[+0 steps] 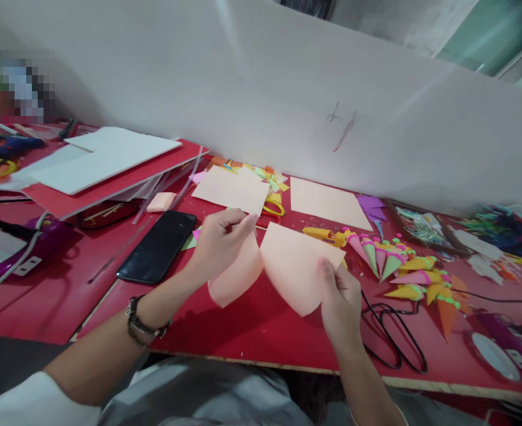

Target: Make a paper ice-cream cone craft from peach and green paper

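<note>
My left hand [220, 244] is closed in a pinch on a curved peach paper piece [237, 275]. My right hand [341, 299] grips another peach paper piece [294, 266] by its right side, thumb on top. The two pieces meet or nearly meet at a point between my hands; whether they are joined there I cannot tell. Both hang above the red table [261, 337]. Beyond them lie a flat peach sheet [232, 190] and a second peach sheet [327, 201]. Yellow scissors [274, 207] show partly from under the nearer sheet.
A black phone [158, 247] lies left of my hands. At right are a yellow glue gun [325, 236], small paper cones [380, 254] and a looped black cable [396, 337]. White boards [105, 157] are stacked at left. Purple power strips [43, 248] sit at both sides.
</note>
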`<state>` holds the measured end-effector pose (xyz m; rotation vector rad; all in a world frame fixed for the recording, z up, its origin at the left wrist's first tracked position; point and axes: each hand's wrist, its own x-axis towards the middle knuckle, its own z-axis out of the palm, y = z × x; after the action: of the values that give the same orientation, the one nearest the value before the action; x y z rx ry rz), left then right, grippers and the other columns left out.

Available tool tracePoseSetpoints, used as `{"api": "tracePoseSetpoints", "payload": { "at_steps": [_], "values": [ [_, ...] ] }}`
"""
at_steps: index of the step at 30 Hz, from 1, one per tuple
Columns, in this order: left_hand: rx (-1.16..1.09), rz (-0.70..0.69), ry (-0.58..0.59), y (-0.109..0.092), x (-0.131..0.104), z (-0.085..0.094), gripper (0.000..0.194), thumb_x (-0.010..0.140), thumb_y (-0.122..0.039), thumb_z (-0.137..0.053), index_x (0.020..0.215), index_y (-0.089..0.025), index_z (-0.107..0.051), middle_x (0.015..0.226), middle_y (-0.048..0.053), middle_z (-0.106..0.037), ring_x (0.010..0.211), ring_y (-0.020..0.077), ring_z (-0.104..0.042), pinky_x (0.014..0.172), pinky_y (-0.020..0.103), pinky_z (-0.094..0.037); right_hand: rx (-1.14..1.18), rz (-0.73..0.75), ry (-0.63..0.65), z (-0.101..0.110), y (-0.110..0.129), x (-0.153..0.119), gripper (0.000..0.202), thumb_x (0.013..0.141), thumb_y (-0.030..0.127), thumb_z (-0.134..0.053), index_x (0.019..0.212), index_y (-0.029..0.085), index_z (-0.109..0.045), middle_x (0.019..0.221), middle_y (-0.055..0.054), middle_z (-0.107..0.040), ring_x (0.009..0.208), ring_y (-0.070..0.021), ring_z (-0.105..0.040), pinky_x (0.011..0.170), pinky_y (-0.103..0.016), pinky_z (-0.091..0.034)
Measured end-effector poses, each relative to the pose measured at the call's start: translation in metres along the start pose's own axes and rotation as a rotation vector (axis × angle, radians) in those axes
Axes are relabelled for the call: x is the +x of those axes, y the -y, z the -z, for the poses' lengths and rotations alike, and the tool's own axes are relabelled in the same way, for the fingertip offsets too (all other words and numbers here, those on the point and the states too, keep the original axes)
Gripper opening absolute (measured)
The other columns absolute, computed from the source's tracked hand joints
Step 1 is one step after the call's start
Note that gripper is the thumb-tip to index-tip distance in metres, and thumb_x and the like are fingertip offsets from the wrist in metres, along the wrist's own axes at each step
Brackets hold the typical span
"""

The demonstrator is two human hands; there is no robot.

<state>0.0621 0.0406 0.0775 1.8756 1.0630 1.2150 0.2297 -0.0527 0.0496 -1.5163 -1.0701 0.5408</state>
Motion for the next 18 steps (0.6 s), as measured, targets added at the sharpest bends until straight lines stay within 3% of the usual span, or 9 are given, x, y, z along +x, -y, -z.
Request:
{"api": "tracePoseSetpoints", "payload": {
  "at_steps": [3, 6, 9, 11, 13, 15, 18],
  "values": [
    [0.006, 0.002, 0.117, 0.003, 0.002, 0.004, 0.031, 0.080, -0.032, -0.043, 0.054, -0.015, -0.040, 0.053, -0.004, -0.036, 0.052, 0.0077, -0.035, 0.048, 0.020, -0.025, -0.020, -0.023, -0.045, 0.002, -0.002, 0.000, 0.029, 0.078, 0.039, -0.046, 0.063, 0.015, -0.052, 0.054, 0.003, -0.042, 0.051, -0.0089, -0.037, 0.045, -0.020, -0.030],
    [-0.034, 0.101, 0.261, 0.011, 0.001, 0.010, 0.024, 0.076, -0.038, -0.050, 0.075, -0.015, -0.057, 0.069, -0.001, -0.054, 0.065, 0.0117, -0.048, 0.054, 0.020, -0.034, -0.032, -0.016, -0.110, 0.004, -0.005, 0.001, 0.030, 0.077, 0.040, -0.047, 0.063, 0.015, -0.053, 0.052, 0.004, -0.043, 0.049, -0.0086, -0.036, 0.044, -0.020, -0.030],
    [-0.212, 0.279, 0.285, 0.024, -0.004, 0.012, 0.031, 0.072, -0.039, -0.056, 0.094, -0.018, -0.058, 0.092, 0.003, -0.061, 0.082, 0.0164, -0.054, 0.066, 0.022, -0.040, 0.055, -0.036, -0.184, 0.004, -0.009, 0.004, 0.030, 0.076, 0.042, -0.049, 0.070, 0.014, -0.058, 0.060, 0.000, -0.053, 0.056, -0.0115, -0.046, 0.050, -0.022, -0.037],
    [-0.371, 0.374, 0.263, 0.033, -0.011, 0.009, 0.032, 0.072, -0.039, -0.057, 0.097, -0.019, -0.059, 0.096, 0.005, -0.062, 0.087, 0.0176, -0.055, 0.072, 0.024, -0.042, 0.152, -0.069, -0.234, 0.003, -0.011, 0.007, 0.030, 0.074, 0.044, -0.051, 0.074, 0.015, -0.060, 0.068, -0.002, -0.059, 0.063, -0.0141, -0.052, 0.054, -0.024, -0.040],
    [-0.466, 0.417, 0.221, 0.039, -0.018, 0.003, 0.029, 0.070, -0.040, -0.058, 0.090, -0.018, -0.061, 0.089, 0.005, -0.064, 0.083, 0.0170, -0.057, 0.071, 0.025, -0.043, 0.232, -0.109, -0.248, 0.002, -0.011, 0.008, 0.029, 0.072, 0.044, -0.053, 0.074, 0.016, -0.061, 0.070, -0.003, -0.061, 0.064, -0.0148, -0.054, 0.056, -0.025, -0.042],
    [-0.461, 0.425, 0.148, 0.040, -0.024, -0.004, 0.028, 0.072, -0.044, -0.055, 0.068, -0.017, -0.060, 0.069, 0.002, -0.062, 0.067, 0.0134, -0.055, 0.061, 0.022, -0.043, 0.261, -0.137, -0.227, 0.001, -0.011, 0.010, 0.028, 0.071, 0.044, -0.055, 0.070, 0.017, -0.060, 0.067, -0.002, -0.060, 0.061, -0.0140, -0.053, 0.053, -0.024, -0.042],
    [-0.361, 0.419, 0.039, 0.035, -0.026, -0.008, 0.037, 0.076, -0.044, -0.049, 0.052, -0.016, -0.049, 0.048, -0.003, -0.046, 0.046, 0.0077, -0.041, 0.044, 0.019, -0.032, 0.212, -0.132, -0.202, 0.002, -0.011, 0.010, 0.029, 0.071, 0.044, -0.055, 0.066, 0.016, -0.058, 0.062, -0.001, -0.058, 0.056, -0.0124, -0.050, 0.048, -0.023, -0.039]
  ]
}}
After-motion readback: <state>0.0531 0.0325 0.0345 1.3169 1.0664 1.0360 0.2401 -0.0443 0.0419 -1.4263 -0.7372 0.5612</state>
